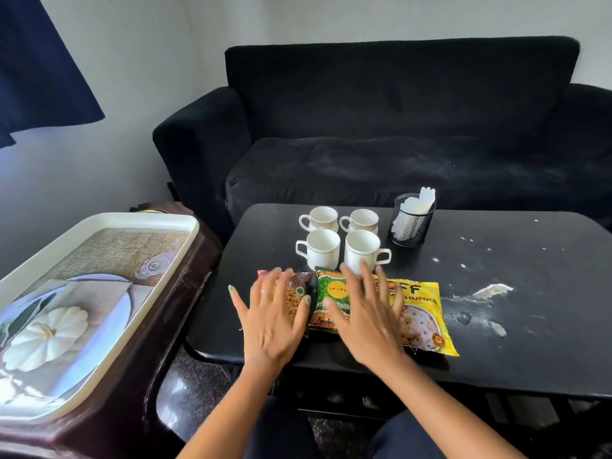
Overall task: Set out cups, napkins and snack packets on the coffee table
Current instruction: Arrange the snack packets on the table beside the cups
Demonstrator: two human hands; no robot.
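Your left hand (272, 321) is open, fingers straight and spread, palm down over the red-brown snack packet (296, 294); no grip is taken on it. Your right hand (366, 318) is likewise open and spread, lying across the green snack packet (332, 294) and the left part of the yellow snack packet (422, 314). Whether either palm presses the packets or only hovers over them cannot be told.

The three packets lie flat in a row along the near edge of the black counter (516, 339), side by side and touching or overlapping at their edges, red-brown at left, green in the middle, yellow at right.

Just beyond the packets stand four white cups in two rows, all upright. The near left cup (320, 248) has its handle to the left; the near right cup (362, 251) has its handle to the right. The far left cup (321, 218) and far right cup (361, 220) carry a gold pattern, handles to the left.

To the right of the far cups stands a black mesh holder (412, 225) with white folded napkins (419, 203) sticking out of it.

White marks and scraps are scattered over the right part of the counter. A printed tray (99, 223) rests on a dark stand (139, 385) at left. A black sofa (397, 127) stands beyond the counter.
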